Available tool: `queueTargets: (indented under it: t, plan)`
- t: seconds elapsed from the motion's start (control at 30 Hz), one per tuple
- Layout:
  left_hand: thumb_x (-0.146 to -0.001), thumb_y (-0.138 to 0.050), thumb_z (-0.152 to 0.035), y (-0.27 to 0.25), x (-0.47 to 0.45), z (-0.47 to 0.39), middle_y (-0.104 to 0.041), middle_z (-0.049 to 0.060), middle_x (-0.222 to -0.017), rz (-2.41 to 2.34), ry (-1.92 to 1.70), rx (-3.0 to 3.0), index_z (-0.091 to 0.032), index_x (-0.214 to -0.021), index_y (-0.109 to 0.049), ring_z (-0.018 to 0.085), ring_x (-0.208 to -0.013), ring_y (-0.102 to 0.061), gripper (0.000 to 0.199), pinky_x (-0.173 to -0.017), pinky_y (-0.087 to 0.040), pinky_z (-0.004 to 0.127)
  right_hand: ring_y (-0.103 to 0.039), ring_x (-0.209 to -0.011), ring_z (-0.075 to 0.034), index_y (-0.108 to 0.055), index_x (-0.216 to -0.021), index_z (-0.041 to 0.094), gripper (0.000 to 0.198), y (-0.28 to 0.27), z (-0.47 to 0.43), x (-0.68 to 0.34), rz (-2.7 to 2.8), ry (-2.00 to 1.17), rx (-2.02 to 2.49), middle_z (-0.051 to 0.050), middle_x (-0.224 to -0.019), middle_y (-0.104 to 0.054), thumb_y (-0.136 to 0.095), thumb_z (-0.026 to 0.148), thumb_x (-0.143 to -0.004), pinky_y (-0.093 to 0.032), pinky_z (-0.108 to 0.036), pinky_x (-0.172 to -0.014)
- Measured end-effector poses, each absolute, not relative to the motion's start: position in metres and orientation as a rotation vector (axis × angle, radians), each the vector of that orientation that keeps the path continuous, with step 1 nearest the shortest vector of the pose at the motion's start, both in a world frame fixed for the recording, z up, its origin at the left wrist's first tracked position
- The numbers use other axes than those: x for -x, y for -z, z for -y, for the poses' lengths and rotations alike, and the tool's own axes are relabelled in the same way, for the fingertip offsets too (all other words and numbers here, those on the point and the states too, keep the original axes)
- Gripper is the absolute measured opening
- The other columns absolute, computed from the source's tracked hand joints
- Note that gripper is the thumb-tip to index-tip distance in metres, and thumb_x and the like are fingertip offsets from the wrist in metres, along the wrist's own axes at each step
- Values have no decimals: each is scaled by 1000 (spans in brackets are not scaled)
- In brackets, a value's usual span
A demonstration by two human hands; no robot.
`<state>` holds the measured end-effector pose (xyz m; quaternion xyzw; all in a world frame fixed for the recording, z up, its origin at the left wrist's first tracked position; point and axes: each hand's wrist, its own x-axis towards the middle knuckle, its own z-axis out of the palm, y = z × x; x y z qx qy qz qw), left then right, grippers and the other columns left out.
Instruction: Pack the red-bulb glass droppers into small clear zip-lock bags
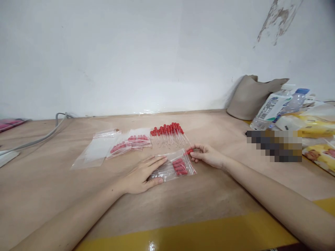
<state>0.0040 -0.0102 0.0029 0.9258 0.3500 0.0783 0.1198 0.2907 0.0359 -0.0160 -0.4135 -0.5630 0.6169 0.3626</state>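
Note:
My left hand (142,174) lies flat with its fingers stretched over a clear zip bag (167,170), pressing it to the table. Inside that bag are several droppers with red rubber bulbs (180,166), their thin stems pointing left under my fingers. At the bag's right end, by the opening, my right hand (205,156) pinches the red bulb of a dropper (188,151). I cannot tell how far its stem reaches into the bag. Just beyond, a row of loose red-bulbed droppers (167,130) lies on the table.
Filled zip bags (131,143) overlap flat bags (96,150) on the left of the brown-covered table (125,216). A grey cable (49,134) runs at far left. To the right stand a grey-brown bag (246,97), plastic bottles (274,104) and yellow packets (318,155); a blurred patch hides something.

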Motion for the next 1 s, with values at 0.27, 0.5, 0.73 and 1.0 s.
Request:
queueTargets:
  t: [0.27, 0.5, 0.73, 1.0]
  plan:
    - [-90, -40, -47, -1, -3, 8, -24, 5, -146, -1000, -242, -2734, -26, -142, -15, 25, -132, -25, 62, -107, -24, 44, -49, -47, -5, -60, -95, 14, 36, 16, -39, -282, 1628, -1566, 1115, 6, -52, -55, -69, 34, -66, -39, -17, -44]
    - [-90, -41, -46, -3, -5, 8, -26, 5, -145, -1001, -264, -2725, -26, -141, -17, 25, -131, -26, 61, -107, -25, 44, -47, -41, -4, -63, -80, 12, 29, 16, -37, -263, 1414, -1423, 1232, 3, -51, -58, -75, 26, -58, -38, -16, -39]
    - [-90, -41, -46, -2, -4, 10, -26, 6, -145, -989, -266, -2733, -27, -141, -17, 25, -131, -26, 60, -106, -25, 45, -51, -46, -9, -60, -66, 16, 19, 23, -37, -258, 1483, -1269, 1121, 0, -59, -63, -72, 29, -58, -42, -21, -43]
    - [-90, -42, -45, -4, -4, 10, -26, 5, -145, -969, -287, -2727, -27, -140, -20, 25, -131, -27, 57, -106, -26, 45, -57, -64, -12, -64, -76, 16, 17, 18, -35, -266, 1907, -1120, 1020, -2, -71, -64, -49, 23, -76, -47, -26, -62]
